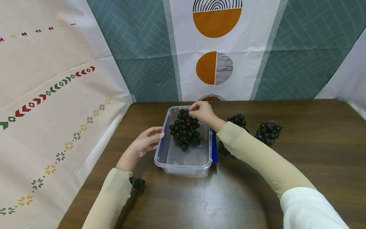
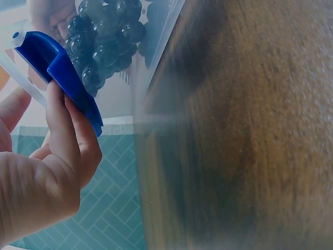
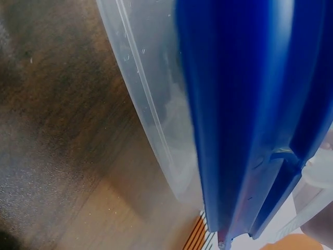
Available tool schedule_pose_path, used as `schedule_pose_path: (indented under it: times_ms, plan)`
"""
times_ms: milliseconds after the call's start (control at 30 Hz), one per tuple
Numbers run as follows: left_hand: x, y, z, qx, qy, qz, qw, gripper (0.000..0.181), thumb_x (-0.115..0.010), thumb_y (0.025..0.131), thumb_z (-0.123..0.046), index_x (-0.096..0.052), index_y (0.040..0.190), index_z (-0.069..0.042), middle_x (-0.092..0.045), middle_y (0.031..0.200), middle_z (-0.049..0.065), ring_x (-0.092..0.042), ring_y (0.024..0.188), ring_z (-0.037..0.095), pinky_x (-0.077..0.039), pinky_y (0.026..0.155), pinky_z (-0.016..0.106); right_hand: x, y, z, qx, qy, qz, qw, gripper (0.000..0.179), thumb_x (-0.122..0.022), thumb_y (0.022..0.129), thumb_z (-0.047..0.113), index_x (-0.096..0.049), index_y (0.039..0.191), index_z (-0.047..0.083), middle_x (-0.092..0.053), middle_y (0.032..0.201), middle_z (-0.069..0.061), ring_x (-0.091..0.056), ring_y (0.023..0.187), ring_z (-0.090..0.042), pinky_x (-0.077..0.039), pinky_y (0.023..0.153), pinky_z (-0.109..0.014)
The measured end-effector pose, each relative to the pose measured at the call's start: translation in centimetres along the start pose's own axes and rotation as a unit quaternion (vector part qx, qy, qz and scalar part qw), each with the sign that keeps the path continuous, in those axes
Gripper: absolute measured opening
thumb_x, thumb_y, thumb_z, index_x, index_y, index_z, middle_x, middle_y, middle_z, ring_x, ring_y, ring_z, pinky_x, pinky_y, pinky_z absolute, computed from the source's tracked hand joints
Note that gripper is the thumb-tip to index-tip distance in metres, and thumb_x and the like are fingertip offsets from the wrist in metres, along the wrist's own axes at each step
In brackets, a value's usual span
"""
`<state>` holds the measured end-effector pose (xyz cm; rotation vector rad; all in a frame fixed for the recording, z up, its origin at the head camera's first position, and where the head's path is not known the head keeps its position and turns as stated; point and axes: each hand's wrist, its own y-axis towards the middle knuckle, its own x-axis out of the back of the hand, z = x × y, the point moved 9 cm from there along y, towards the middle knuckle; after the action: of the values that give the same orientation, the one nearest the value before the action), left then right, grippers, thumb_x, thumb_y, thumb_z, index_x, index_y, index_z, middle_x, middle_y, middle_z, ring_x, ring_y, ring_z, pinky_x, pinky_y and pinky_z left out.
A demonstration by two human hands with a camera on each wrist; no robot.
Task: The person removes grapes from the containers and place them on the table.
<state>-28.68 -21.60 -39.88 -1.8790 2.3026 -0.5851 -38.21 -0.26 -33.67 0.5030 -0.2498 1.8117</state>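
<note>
A bunch of dark grapes (image 1: 185, 130) is over the clear plastic container (image 1: 183, 166), its lower tip close to the container's floor. My right hand (image 1: 202, 113) pinches the bunch's stem at the container's far end. At the left side, my left hand (image 1: 147, 140) holds the container by its rim. In the left wrist view, its fingers (image 2: 65, 122) lie against the blue side clip (image 2: 67, 73), and the grapes show through the clear wall. Another blue clip (image 3: 234, 104) hangs down the opposite side and fills much of the right wrist view.
Right of the container, more dark grapes (image 1: 237, 119) lie partly behind the right forearm. Another bunch (image 1: 268, 132) rests farther right on the brown wooden table (image 1: 314, 152). Patterned cloth (image 1: 137, 47) hangs behind the table's back edge.
</note>
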Motion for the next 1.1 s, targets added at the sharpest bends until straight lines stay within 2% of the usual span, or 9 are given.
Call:
schedule_pose_path:
  times_ms: [167,533,700,867,1100]
  plan:
    - [0.01,-0.09,0.01,0.001,0.000,-0.001,1.0000,0.054,-0.057,0.096,-0.026,-0.036,0.145,-0.014,-0.046,0.134,0.009,-0.054,0.114,0.019,-0.050,0.083,0.028,0.09,-0.09,-0.11,0.000,0.023,-0.005,0.9997,0.011,-0.064,0.088,0.007,-0.066,0.096,0.000,-0.066,0.089,-0.012,-0.063,0.074,-0.017,-0.053,0.072,-0.030]
    - [0.10,-0.20,0.07,-0.004,-0.010,-0.008,0.9999,0.053,-0.058,0.096,-0.024,-0.038,0.143,-0.012,-0.050,0.131,0.013,-0.056,0.115,0.026,-0.052,0.079,0.027,0.36,-0.22,-0.19,0.018,0.059,-0.015,0.9980,0.011,-0.064,0.087,0.006,-0.064,0.097,0.001,-0.064,0.100,-0.013,-0.060,0.084,-0.020,-0.052,0.073,-0.028]
    - [0.05,-0.28,-0.03,-0.005,-0.015,-0.008,0.9998,0.052,-0.058,0.096,-0.024,-0.038,0.143,-0.012,-0.052,0.127,0.010,-0.059,0.109,0.022,-0.052,0.077,0.027,0.40,-0.22,-0.41,0.005,0.074,-0.013,0.9972,0.014,-0.064,0.089,0.006,-0.064,0.101,-0.001,-0.066,0.098,-0.015,-0.063,0.081,-0.019,-0.054,0.072,-0.028]
    - [-0.16,-0.34,-0.07,-0.005,-0.014,-0.005,0.9999,0.053,-0.058,0.096,-0.023,-0.038,0.143,-0.013,-0.050,0.129,0.011,-0.059,0.109,0.020,-0.052,0.079,0.027,0.38,-0.13,-0.86,-0.009,0.105,-0.007,0.9944,0.016,-0.063,0.090,0.005,-0.063,0.104,-0.004,-0.066,0.097,-0.017,-0.065,0.076,-0.015,-0.055,0.071,-0.027]
    - [-0.13,-0.22,0.04,-0.003,-0.009,-0.011,0.9999,0.052,-0.059,0.095,-0.024,-0.040,0.142,-0.014,-0.051,0.125,0.005,-0.059,0.103,0.014,-0.051,0.079,0.027,0.43,-0.14,-0.97,-0.008,0.122,-0.002,0.9925,0.016,-0.063,0.090,0.004,-0.062,0.105,-0.003,-0.067,0.091,-0.013,-0.063,0.072,-0.013,-0.054,0.067,-0.025]
